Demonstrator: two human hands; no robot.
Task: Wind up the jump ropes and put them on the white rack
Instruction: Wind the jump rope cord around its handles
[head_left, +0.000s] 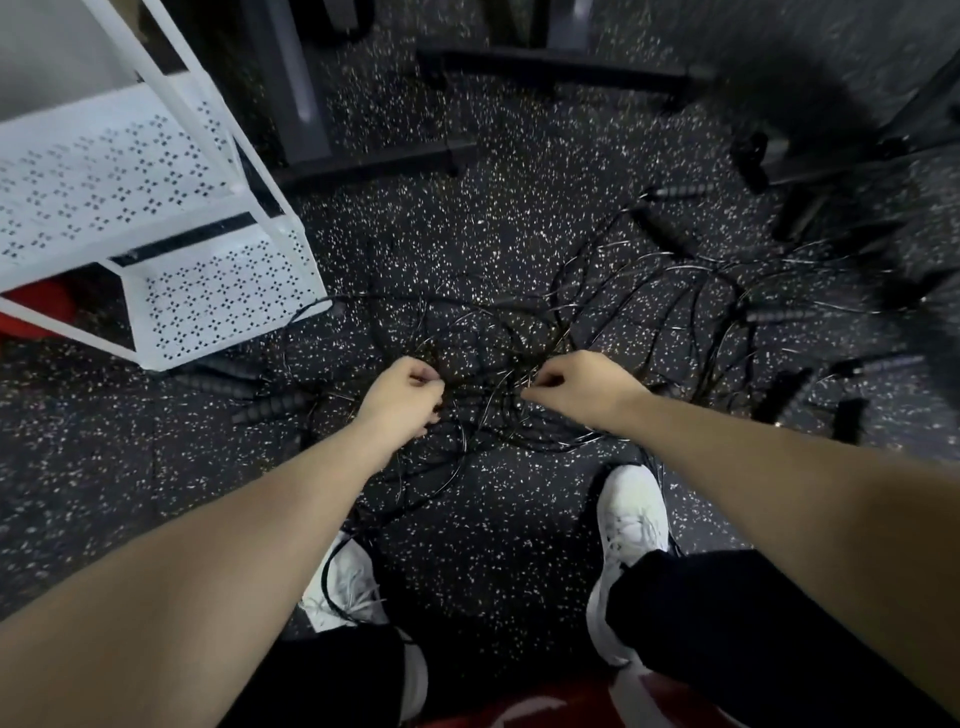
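While both arms reach down at frame centre: a tangle is being picked at
Left hand (402, 397): fingers curled, pinching thin black cord
Right hand (579, 387): fingers curled, pinching cord likewise
Jump ropes (649, 312): tangled on speckled floor (493, 519), centre to right; handles scattered
White rack (156, 208): upper left; perforated shelves; no ropes visible on them
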